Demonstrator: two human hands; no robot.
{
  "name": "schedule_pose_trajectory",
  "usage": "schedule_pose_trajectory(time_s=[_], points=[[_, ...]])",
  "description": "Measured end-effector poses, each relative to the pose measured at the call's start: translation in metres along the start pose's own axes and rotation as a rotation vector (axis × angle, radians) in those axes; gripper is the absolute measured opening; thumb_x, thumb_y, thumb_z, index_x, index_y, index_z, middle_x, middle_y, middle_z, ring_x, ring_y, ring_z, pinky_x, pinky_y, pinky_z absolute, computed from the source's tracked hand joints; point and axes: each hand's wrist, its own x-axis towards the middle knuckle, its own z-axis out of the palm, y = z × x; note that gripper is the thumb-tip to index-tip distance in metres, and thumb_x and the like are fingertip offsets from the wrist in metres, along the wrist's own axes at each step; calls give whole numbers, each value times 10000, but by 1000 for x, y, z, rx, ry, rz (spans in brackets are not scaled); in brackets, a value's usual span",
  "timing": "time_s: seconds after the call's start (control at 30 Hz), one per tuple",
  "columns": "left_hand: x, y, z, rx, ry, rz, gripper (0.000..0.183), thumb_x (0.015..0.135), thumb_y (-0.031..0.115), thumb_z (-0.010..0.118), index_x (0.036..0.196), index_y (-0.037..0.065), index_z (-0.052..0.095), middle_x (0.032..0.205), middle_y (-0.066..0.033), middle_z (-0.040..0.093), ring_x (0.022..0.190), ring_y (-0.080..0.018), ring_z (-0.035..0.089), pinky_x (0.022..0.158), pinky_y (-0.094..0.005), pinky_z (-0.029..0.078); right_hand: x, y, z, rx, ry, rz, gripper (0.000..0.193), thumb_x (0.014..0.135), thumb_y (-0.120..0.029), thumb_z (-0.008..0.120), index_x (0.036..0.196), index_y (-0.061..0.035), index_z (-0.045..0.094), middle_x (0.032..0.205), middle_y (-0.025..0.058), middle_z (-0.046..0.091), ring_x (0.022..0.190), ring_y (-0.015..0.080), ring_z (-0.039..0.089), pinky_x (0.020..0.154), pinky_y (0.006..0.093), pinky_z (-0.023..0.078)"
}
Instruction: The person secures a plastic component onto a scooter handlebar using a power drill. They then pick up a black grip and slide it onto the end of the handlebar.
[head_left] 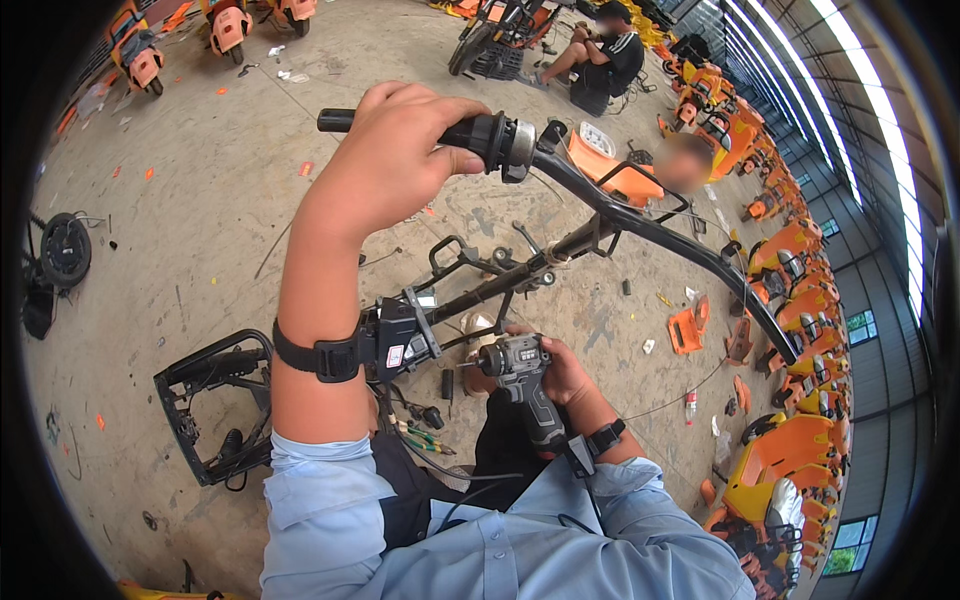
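My left hand (400, 155) is wrapped round the black rubber grip of a scooter handlebar (690, 245), with the thumb under it. Beside that hand, a silver and black collar (518, 145) sits on the bar. The handlebar joins a stripped black scooter frame (500, 288) standing in front of me. Close to my body, my right hand (566, 374) is closed on a grey and black cordless drill (520, 372), its nose pointing left. Some of the right fingers are hidden behind the drill. Both my forearms wear black straps with small devices.
Green-handled pliers (425, 438) and loose cables lie below the frame. A black open metal frame (210, 400) stands at left. Orange panels (688, 325) and a bottle (690, 405) lie on the right. Orange and yellow scooters (780, 460) line the right side. Another person (605, 65) sits far off.
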Motion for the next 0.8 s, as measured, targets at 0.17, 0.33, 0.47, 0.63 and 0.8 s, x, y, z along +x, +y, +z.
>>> schedule_pose_trajectory(time_s=[0.17, 0.33, 0.47, 0.63, 0.8], points=[[2, 0, -1, 24, -59, -35, 430, 804, 210, 788, 1209, 94, 702, 1127, -84, 695, 1168, -312, 536, 1074, -419, 366, 0, 0, 2, 3, 10, 2, 755, 898, -431, 646, 1492, -21, 423, 1273, 207, 640, 1129, 369, 654, 970, 524, 537], [0, 0, 1, -6, 38, -15, 477, 741, 158, 834, 1198, 116, 702, 1119, -67, 691, 1160, -315, 539, 1059, -420, 375, -1, 2, -1, 2, 20, -7, 752, 901, -425, 647, 1490, -13, 427, 1267, 207, 645, 1130, 363, 655, 974, 522, 536], [3, 3, -1, -51, 67, -22, 498, 678, 104, 859, 1151, 122, 705, 1103, -56, 686, 1162, -311, 539, 1055, -418, 379, -1, 0, 1, -6, 10, -10, 746, 909, -417, 642, 1488, 2, 428, 1264, 207, 648, 1130, 356, 658, 979, 510, 534], [5, 5, -1, -56, 73, -29, 491, 658, 77, 856, 1123, 117, 704, 1093, -51, 683, 1170, -302, 535, 1048, -412, 390, 0, 1, 1, -7, 11, -33, 741, 914, -413, 640, 1481, 16, 433, 1264, 210, 650, 1123, 348, 664, 983, 497, 535], [2, 1, 0, -69, 75, -4, 507, 682, 102, 846, 1171, 121, 712, 1086, -57, 681, 1163, -299, 531, 1039, -404, 399, 0, 1, 0, -14, 15, -35, 732, 916, -402, 642, 1476, 24, 440, 1254, 207, 657, 1119, 341, 666, 984, 498, 534]])
